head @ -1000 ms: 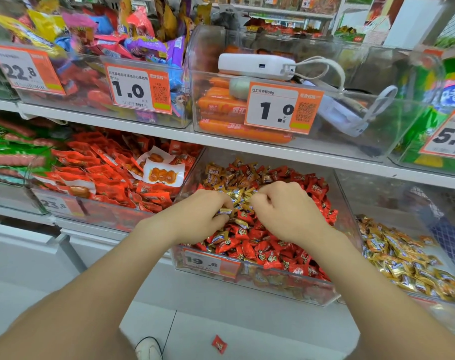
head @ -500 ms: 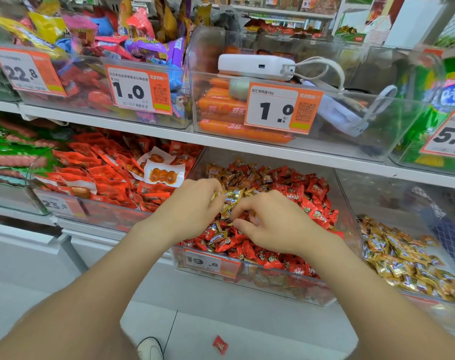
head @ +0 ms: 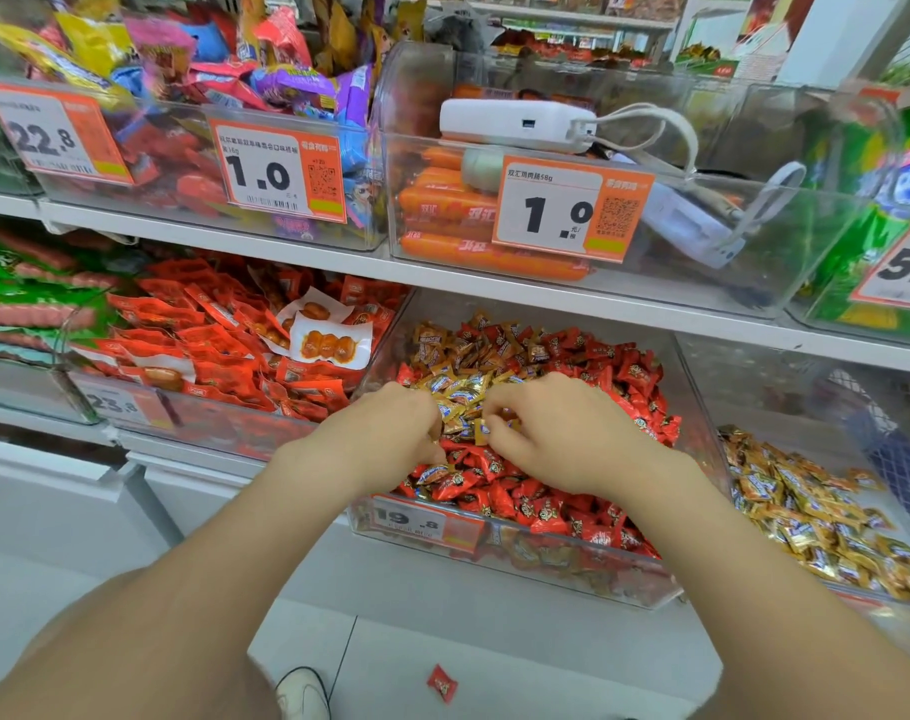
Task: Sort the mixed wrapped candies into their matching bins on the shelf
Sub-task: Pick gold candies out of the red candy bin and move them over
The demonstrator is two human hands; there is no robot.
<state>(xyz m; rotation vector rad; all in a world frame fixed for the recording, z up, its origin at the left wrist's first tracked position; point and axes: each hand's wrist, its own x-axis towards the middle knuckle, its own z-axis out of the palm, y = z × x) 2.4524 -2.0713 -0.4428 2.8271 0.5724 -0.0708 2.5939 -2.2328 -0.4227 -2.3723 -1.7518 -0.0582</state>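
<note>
Head view looks down at the gold-wrapped candies (head: pixel 460 394), which lie in a loose cluster on top of the red-wrapped candies (head: pixel 499 491) in the middle clear bin (head: pixel 624 589) on the lower shelf, right between the two hands. The right hand (head: pixel 562 433) pinches one gold wrapper between its thumb and curled fingertips. The left hand (head: pixel 385 439) is curled knuckles-up with gold wrappers at its fingertips; whether it grips them cannot be told. A second ago the two fists were bunched almost knuckle to knuckle over the same spot. Half a second ago the right fingers reached across toward the left hand, and now a narrow gap with gold wrappers shows between them. Both hands have stayed over the front centre of the bin. Its orange price tag (head: pixel 416 519) reads 19.8. Just to the right, the neighbouring bin holds a pile of matching gold candies (head: pixel 806 511). On the floor below, a single fallen red candy (head: pixel 441 683) lies near a white shoe (head: pixel 302 693), both where they were before.
</note>
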